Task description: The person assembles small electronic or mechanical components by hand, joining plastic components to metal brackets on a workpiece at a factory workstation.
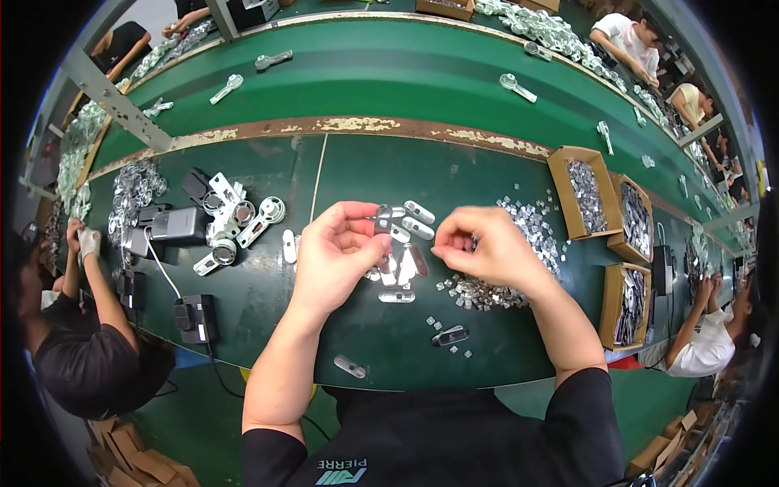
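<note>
My left hand (pixel 339 250) holds a small oblong dark metal plate (pixel 384 217) upright between thumb and fingers. To its right, my right hand (pixel 491 247) is closed in a pinch with thumb and forefinger together; whatever is in it is too small or hidden. Below and between the hands lies a loose group of shiny oblong plates (pixel 418 213), some silver and some darker. Beside and partly behind my right hand spreads a heap of tiny square clear-and-silver pieces (pixel 531 227). A dark oblong plate (pixel 450 336) and a silver plate (pixel 350 366) lie nearer to me.
Cardboard boxes (pixel 558 166) of small parts line the right side. On the left are white handheld parts with round rings (pixel 264 223), black blocks (pixel 180 225) and a cabled black adapter (pixel 195 318). A green conveyor belt (pixel 365 85) runs beyond the bench. Co-workers sit on both sides.
</note>
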### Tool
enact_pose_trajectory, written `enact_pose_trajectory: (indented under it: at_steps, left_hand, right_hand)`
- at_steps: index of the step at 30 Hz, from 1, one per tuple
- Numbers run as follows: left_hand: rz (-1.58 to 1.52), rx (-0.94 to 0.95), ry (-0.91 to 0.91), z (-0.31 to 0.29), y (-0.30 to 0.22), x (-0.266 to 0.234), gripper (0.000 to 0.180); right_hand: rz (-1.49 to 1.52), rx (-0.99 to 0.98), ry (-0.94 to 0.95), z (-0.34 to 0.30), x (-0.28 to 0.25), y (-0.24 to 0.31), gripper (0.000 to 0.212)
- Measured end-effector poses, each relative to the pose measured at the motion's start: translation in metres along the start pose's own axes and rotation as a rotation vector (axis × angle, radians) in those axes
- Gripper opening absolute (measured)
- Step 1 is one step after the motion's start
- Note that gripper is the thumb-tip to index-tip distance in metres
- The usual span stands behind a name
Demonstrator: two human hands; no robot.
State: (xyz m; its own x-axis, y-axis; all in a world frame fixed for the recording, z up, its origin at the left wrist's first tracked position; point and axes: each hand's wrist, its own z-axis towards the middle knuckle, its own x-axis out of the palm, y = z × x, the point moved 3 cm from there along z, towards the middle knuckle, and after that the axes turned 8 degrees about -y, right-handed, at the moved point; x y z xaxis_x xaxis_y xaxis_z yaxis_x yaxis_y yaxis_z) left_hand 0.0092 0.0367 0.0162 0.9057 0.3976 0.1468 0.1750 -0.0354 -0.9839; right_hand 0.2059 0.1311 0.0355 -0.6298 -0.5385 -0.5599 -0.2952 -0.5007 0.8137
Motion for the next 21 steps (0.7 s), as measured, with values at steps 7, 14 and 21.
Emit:
enact_pose_trajectory:
  at_steps: [7,14,21]
  left_hand:
    - [-0.109,-0.11,0.165,-0.014,0.008,0.02,0.034]
    - [-0.039,-0.135,0.031,0.0,0.025,0.015,0.025]
    - [-0.36,-0.066,-0.126,0.015,0.03,0.003,0.02]
  right_hand:
    - [0.657,0.11,-0.182,0.003,0.007,0.003,0.014]
    - [0.367,0.117,-0.234,0.001,0.02,-0.01,0.008]
    - [0.087,-0.011,-0.192,-0.002,0.019,0.014,0.011]
